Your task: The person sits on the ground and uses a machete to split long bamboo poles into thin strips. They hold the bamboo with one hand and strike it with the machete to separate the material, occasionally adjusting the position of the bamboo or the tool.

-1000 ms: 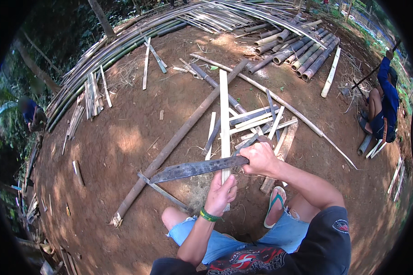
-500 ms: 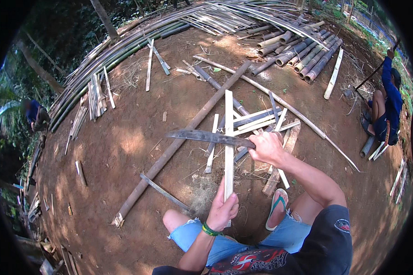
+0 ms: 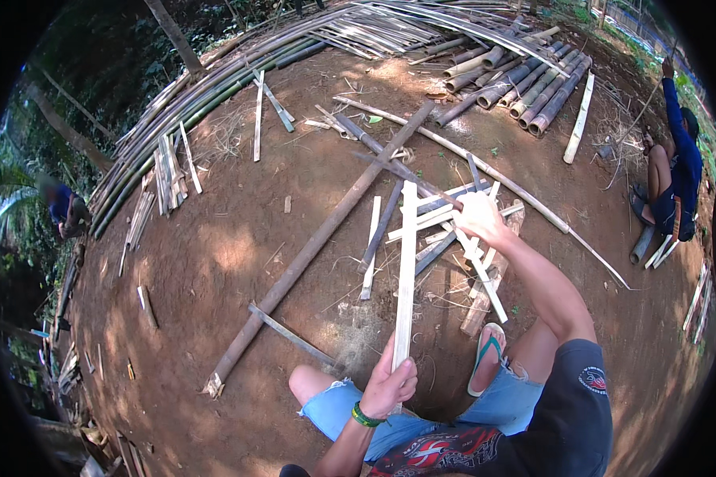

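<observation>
My left hand [image 3: 388, 384] is wrapped round the lower end of a pale bamboo strip [image 3: 406, 278], which stands nearly upright in front of me. The fingers of my right hand [image 3: 479, 219] are closed on the handle of a machete. Its dark blade [image 3: 415, 180], smeared by motion, points to the far left, just beyond the top end of the strip. Below and beside my right hand lies a loose pile of split bamboo pieces [image 3: 485, 282], some pale, some dark-skinned.
A long brown pole [image 3: 318, 238] lies diagonally on the soil, a narrow curved strip [image 3: 294, 338] against it. Thick bamboo poles [image 3: 533, 95] are stacked at the far right. Long bamboo lengths [image 3: 215, 95] line the far left. One person [image 3: 676, 175] sits at right; another [image 3: 68, 208] is at left.
My right hand has moved up and slightly right, carrying the machete from across the strip to beyond its top. The strip's top end has dropped and shifted right.
</observation>
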Available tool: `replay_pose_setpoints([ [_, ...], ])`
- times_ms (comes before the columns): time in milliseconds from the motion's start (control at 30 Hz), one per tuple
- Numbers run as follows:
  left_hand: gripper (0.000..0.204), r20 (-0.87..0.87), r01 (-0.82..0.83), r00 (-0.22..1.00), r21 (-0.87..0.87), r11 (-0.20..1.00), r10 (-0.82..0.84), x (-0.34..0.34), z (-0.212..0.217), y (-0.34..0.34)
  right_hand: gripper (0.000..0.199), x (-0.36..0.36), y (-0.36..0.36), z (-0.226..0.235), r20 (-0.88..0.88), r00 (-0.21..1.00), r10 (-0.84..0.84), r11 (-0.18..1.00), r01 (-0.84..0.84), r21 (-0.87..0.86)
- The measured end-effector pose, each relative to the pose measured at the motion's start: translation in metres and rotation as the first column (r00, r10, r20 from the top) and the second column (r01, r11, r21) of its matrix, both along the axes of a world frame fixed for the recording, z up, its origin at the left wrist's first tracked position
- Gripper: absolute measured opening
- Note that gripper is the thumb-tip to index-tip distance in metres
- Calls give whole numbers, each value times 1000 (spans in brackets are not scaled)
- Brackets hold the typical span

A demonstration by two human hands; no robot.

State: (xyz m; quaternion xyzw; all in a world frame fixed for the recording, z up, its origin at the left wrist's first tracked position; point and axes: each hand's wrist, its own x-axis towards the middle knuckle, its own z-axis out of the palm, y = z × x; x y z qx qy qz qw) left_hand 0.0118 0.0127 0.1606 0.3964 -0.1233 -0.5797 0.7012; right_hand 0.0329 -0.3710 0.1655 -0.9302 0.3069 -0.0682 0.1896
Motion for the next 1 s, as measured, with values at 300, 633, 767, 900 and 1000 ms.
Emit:
replay_pose_setpoints([
  [300, 48, -257, -176, 956, -120, 977, 141, 32, -22, -33, 23, -26, 51, 10, 145, 977, 154, 980, -170, 105],
  [633, 57, -134, -44, 990, -62, 997, 35, 27, 3, -32, 20, -17, 76, 18, -61, 939, 337, 929, -343, -143],
  [767, 58, -167, -27, 986, -48, 998, 19, 7, -4, -18, 18, -11, 50, 5, 73, 961, 265, 954, -250, -168],
  [900, 50, -121, -61, 991, -21, 998, 58, 22, -8, -20, 24, -18, 91, 1, -95, 799, 594, 793, -602, -95],
  [1000, 50, -158, -2, 987, -26, 1000, -2, 13, -14, 6, 26, 4, 35, 7, -38, 986, 161, 987, -161, -12],
])
